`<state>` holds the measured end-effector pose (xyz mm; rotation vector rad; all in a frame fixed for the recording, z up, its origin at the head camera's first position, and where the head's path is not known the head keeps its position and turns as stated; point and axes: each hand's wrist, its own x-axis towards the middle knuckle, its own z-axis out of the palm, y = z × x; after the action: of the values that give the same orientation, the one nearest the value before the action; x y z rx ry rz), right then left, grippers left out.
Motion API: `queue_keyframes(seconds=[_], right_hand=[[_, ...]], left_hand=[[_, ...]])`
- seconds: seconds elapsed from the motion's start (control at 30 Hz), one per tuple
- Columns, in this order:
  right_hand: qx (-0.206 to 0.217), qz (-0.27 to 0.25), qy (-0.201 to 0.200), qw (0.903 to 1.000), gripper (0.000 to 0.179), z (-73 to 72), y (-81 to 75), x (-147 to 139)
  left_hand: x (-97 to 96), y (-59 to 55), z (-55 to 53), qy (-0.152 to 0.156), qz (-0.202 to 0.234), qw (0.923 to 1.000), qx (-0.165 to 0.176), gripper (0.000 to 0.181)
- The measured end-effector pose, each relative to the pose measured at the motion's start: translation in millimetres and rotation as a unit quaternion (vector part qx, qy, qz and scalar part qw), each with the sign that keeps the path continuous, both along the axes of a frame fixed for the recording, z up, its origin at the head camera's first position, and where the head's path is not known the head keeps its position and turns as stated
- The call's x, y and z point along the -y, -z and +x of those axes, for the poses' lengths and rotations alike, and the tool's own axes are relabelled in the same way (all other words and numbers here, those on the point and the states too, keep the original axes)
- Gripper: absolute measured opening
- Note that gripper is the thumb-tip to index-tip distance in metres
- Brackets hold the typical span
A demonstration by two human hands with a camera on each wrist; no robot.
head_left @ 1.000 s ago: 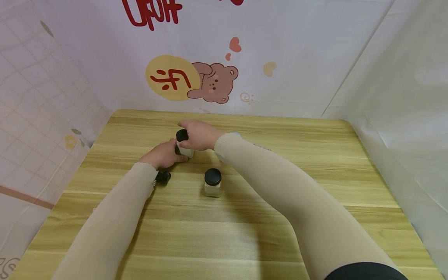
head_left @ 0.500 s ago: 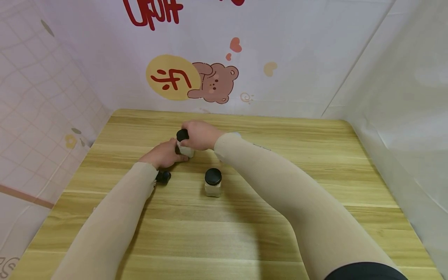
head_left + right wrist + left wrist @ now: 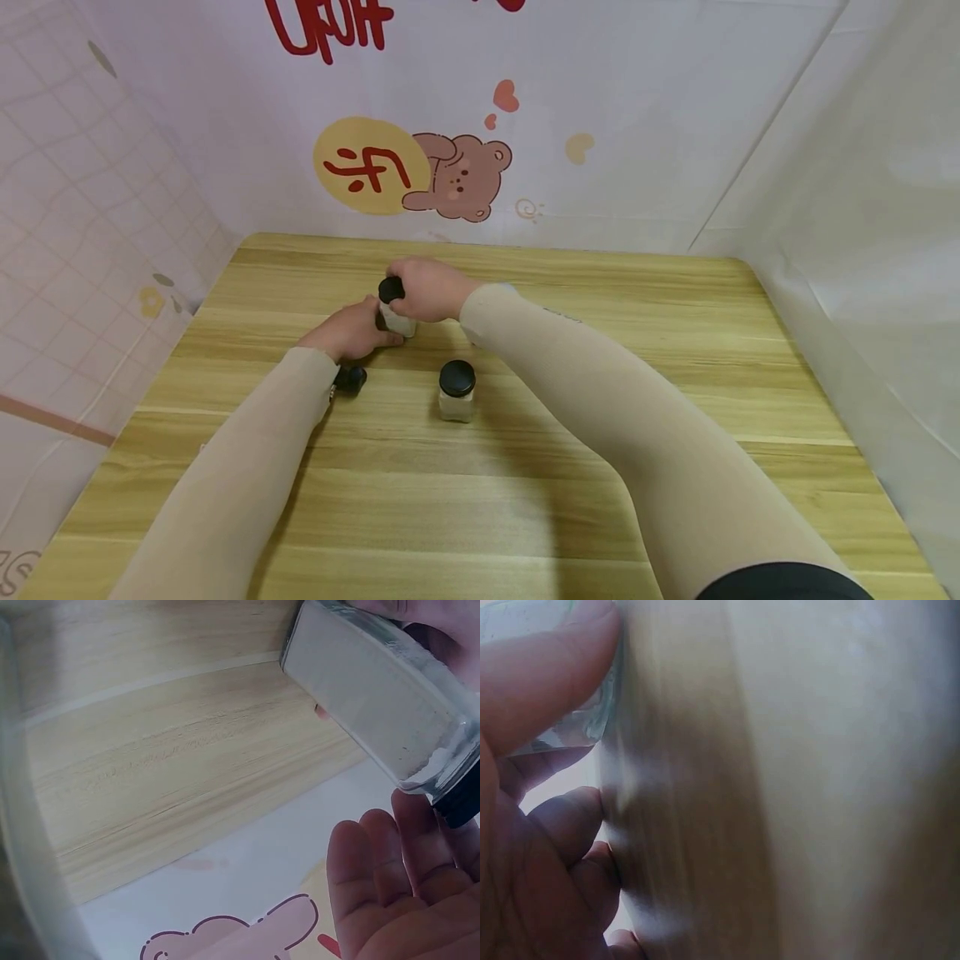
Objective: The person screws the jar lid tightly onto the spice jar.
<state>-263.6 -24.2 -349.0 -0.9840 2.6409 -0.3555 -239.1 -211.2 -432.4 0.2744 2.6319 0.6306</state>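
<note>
A square clear-glass jar (image 3: pixel 400 323) of pale powder stands toward the back left of the table. Its black lid (image 3: pixel 391 289) is on, and my right hand (image 3: pixel 429 290) grips it from above and the right. Low on the glass, my left hand (image 3: pixel 345 332) holds the jar, the thumb in front and the fingers round the far side. Seen from the left wrist, the thumb (image 3: pixel 547 682) presses the glass near its base. The right wrist view has the jar (image 3: pixel 375 694) slanting, with fingers (image 3: pixel 412 847) at the lid's edge.
A second black-lidded jar (image 3: pixel 456 407) stands upright nearer the front, right of the left hand. The wooden table (image 3: pixel 465 517) meets a printed cloth wall (image 3: pixel 622 192) behind. A black knob-like device (image 3: pixel 350 380) sits at the left wrist.
My right hand's fingers have drawn in around the lid since a second ago, shifting slightly. The left hand and both jars stay in place.
</note>
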Motion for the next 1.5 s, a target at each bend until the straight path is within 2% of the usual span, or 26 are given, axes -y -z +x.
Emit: queue_keyframes(seconds=[0.27, 0.6, 0.87, 1.1, 1.17, 1.33, 1.4, 1.5], right_hand=[[0.002, 0.000, 0.000, 1.0000, 0.058, 0.8, -1.9, -0.2], [-0.009, -0.009, -0.005, 0.9999, 0.036, 0.8, -0.7, -1.7], [-0.009, -0.014, -0.006, 0.9998, 0.054, 0.7, -1.0, -4.0], [-0.005, -0.014, -0.007, 0.9999, 0.040, 2.1, -1.0, -4.9], [-0.006, -0.007, -0.002, 1.0000, 0.041, 1.8, -1.0, -4.6], [-0.004, 0.004, 0.009, 0.9999, 0.058, 0.4, -1.5, -3.9], [-0.003, 0.000, 0.006, 1.0000, 0.059, -0.1, -1.4, -4.2], [-0.003, -0.006, -0.002, 1.0000, 0.051, -0.6, -1.5, -4.3]], left_hand=[[-0.7, -1.2, 1.0, -0.004, 0.003, 1.0000, 0.006, 0.080], [-0.7, 0.7, -0.6, -0.003, -0.002, 1.0000, 0.006, 0.083], [-0.1, 1.4, -1.2, 0.000, 0.002, 1.0000, 0.004, 0.084], [0.1, 2.3, -1.6, -0.003, 0.001, 1.0000, 0.005, 0.086], [-0.1, 2.1, -1.3, -0.005, 0.001, 1.0000, 0.006, 0.087], [-0.9, 2.0, -1.0, -0.008, 0.000, 0.9999, 0.007, 0.089], [-1.0, 2.0, -1.0, -0.006, -0.001, 1.0000, 0.005, 0.089], [-0.5, 1.6, -1.0, -0.002, -0.001, 1.0000, 0.001, 0.089]])
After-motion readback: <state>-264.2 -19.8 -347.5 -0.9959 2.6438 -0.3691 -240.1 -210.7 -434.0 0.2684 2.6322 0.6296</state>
